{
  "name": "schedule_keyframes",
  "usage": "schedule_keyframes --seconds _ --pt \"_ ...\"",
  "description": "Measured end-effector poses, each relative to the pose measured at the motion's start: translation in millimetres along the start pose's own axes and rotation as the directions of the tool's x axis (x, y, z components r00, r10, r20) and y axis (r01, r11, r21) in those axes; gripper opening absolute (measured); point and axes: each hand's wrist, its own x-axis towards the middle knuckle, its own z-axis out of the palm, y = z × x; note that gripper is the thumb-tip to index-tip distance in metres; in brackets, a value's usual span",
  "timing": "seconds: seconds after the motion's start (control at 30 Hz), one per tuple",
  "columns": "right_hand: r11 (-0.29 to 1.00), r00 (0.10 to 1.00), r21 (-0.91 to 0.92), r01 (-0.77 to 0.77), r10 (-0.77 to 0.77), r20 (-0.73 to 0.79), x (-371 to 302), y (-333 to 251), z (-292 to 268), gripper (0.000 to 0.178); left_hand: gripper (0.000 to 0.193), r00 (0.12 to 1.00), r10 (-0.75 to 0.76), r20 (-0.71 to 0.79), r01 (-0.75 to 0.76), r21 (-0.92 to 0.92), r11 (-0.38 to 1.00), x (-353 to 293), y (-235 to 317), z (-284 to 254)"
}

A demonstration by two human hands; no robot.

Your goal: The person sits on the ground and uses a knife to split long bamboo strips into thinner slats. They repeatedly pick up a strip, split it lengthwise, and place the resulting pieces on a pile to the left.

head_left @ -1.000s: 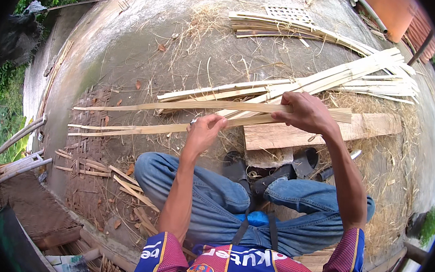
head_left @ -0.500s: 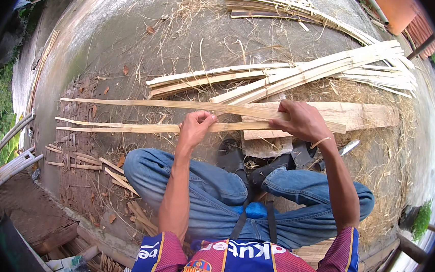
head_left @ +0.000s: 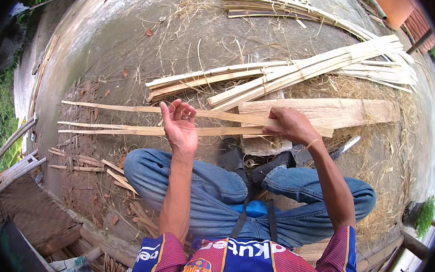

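Long thin bamboo strips [head_left: 219, 115] stretch leftward from my right hand [head_left: 291, 125], whose fingers are closed round them near their right ends. One strip lies apart above; the lower bamboo strip [head_left: 110, 129] is split into two tails at its left end. My left hand [head_left: 180, 127] is turned palm up with its fingers spread and slightly curled, across the strips around their middle. It grips nothing. Under the right hand lies a flat wooden plank [head_left: 362, 114], resting on a pale block [head_left: 267, 147] between my feet.
Beyond the plank, bundles of split bamboo [head_left: 315, 64] lie crossed on the ground, with another bamboo stack [head_left: 263, 7] farther off. A pale blade [head_left: 348, 145] lies right of my feet. Shavings [head_left: 373, 169] are strewn about. Short bamboo pieces [head_left: 119, 177] lie by my left knee.
My left hand has let go of the lower strip, moved left and opened palm up. The right hand and the strips have shifted slightly left.
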Motion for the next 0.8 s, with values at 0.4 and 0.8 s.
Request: schedule_keyframes --seconds 0.4,0.8 --pt "0.962 0.992 0.261 0.080 -0.051 -0.115 -11.8 9.2 -7.9 0.038 0.040 0.995 -0.058 -0.077 0.043 -0.185 0.982 -4.7 -17.1 -37.5" --pt "0.971 0.979 0.231 -0.056 0.008 0.206 5.5 13.7 1.4 0.040 0.023 0.814 -0.331 -0.477 0.312 -0.121 0.942 0.7 -72.8 -83.1"
